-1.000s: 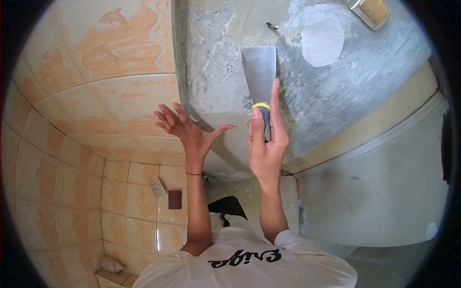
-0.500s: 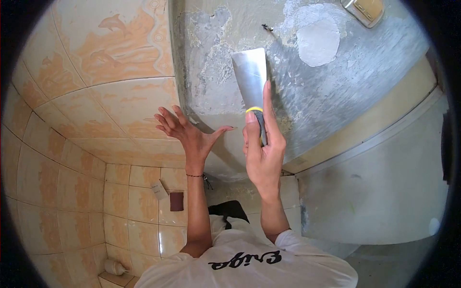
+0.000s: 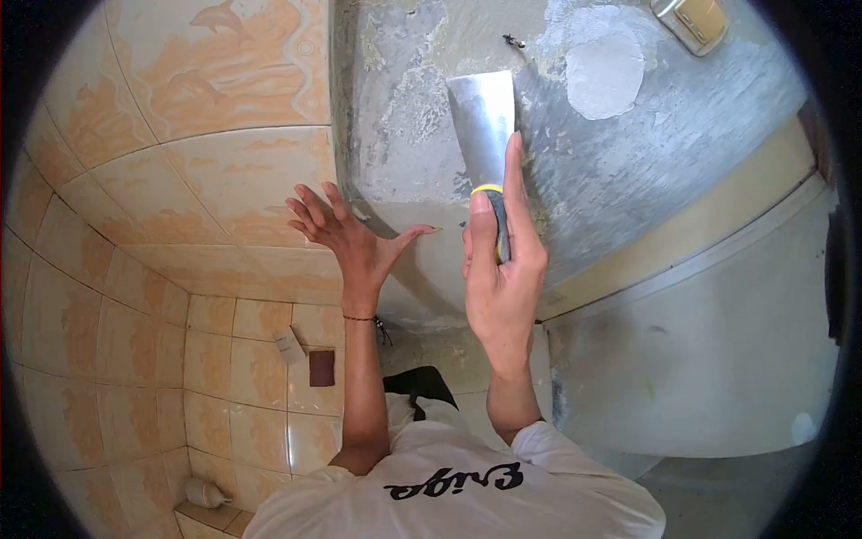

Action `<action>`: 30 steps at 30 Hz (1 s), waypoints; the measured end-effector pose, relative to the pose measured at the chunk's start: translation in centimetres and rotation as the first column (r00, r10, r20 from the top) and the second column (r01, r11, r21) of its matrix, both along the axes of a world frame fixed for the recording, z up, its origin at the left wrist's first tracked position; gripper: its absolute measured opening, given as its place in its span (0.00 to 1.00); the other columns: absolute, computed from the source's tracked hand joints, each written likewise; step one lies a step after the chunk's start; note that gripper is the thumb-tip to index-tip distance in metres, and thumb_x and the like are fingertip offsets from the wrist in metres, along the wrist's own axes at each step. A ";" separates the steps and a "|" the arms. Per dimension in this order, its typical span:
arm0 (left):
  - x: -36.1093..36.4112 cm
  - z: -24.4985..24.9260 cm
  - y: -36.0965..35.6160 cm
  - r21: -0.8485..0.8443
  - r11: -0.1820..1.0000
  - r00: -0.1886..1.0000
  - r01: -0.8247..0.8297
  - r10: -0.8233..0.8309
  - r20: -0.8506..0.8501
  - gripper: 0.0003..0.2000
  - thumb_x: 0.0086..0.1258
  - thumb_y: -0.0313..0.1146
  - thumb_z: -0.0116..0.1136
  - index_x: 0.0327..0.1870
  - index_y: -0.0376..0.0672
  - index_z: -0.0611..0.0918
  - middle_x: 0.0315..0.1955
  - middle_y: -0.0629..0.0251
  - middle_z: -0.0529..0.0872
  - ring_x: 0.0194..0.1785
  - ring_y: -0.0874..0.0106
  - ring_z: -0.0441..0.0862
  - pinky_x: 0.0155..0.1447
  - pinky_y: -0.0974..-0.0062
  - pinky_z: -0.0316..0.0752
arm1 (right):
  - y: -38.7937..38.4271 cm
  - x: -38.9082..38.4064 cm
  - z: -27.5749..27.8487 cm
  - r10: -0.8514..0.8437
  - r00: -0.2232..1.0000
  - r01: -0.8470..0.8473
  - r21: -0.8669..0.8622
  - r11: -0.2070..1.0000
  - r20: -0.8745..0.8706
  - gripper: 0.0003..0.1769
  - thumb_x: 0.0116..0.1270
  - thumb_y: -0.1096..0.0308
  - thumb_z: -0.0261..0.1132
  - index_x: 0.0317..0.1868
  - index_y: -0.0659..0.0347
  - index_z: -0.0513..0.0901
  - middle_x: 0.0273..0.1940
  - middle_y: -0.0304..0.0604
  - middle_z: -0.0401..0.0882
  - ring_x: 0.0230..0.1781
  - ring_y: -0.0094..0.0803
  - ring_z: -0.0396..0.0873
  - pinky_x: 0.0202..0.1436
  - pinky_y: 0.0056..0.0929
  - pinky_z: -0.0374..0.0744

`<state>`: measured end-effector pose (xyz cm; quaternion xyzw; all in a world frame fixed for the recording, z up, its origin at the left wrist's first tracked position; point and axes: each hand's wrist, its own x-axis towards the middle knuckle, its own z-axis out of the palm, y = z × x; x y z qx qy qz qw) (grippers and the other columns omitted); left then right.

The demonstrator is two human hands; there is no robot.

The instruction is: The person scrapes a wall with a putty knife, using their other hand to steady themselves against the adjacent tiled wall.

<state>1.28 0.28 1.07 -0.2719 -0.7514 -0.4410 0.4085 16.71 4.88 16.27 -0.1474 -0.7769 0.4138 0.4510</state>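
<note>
My right hand (image 3: 505, 283) is wrapped round the dark and yellow handle of a putty knife (image 3: 486, 126), its index finger stretched along the blade's edge. The wide metal blade points up over a rough grey wall (image 3: 404, 81). To the right of the blade, a smooth whitish patch of filler (image 3: 606, 79) shows on that wall. My left hand (image 3: 346, 232) holds nothing; its fingers are spread beside the edge where the patterned tiles (image 3: 251, 180) meet the bare plaster.
A gold-coloured switch plate (image 3: 699, 25) sits at the upper right, and a small dark bit (image 3: 514, 41) sticks out of the wall. Below left, a brown square (image 3: 321, 368) and a grey flat piece (image 3: 289, 346) lie on tiles. A pale door-like panel (image 3: 682, 350) stands at the right.
The view has shifted slightly. The putty knife and my right hand sit a little higher and further right in it; my left hand keeps its spread pose.
</note>
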 end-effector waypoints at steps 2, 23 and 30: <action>0.1 0.0 0.0 -0.021 0.999 1.000 -0.027 0.028 0.003 0.83 0.31 0.74 0.80 0.86 0.46 0.36 0.84 0.43 0.29 0.86 0.43 0.25 0.83 0.35 0.26 | -0.1 0.3 0.5 -0.028 0.998 0.028 0.010 1.000 0.047 0.30 0.83 0.70 0.56 0.81 0.62 0.63 0.33 0.51 0.80 0.27 0.24 0.68 0.30 0.26 0.73; 0.3 0.2 -0.1 -0.011 1.000 1.000 0.000 0.000 -0.004 0.81 0.34 0.75 0.79 0.86 0.46 0.39 0.83 0.42 0.29 0.85 0.39 0.24 0.81 0.32 0.25 | 1.7 0.8 0.5 0.046 0.998 -0.046 0.004 0.999 0.038 0.32 0.83 0.65 0.59 0.83 0.50 0.63 0.30 0.25 0.67 0.25 0.12 0.62 0.23 0.16 0.63; 0.3 -0.2 0.1 -0.010 1.000 1.000 -0.005 0.005 0.012 0.81 0.34 0.75 0.79 0.86 0.45 0.39 0.83 0.41 0.30 0.85 0.39 0.25 0.81 0.32 0.26 | 1.8 0.0 0.5 0.048 0.999 -0.047 0.046 0.998 -0.007 0.32 0.83 0.64 0.59 0.83 0.54 0.63 0.29 0.28 0.69 0.25 0.14 0.63 0.24 0.17 0.64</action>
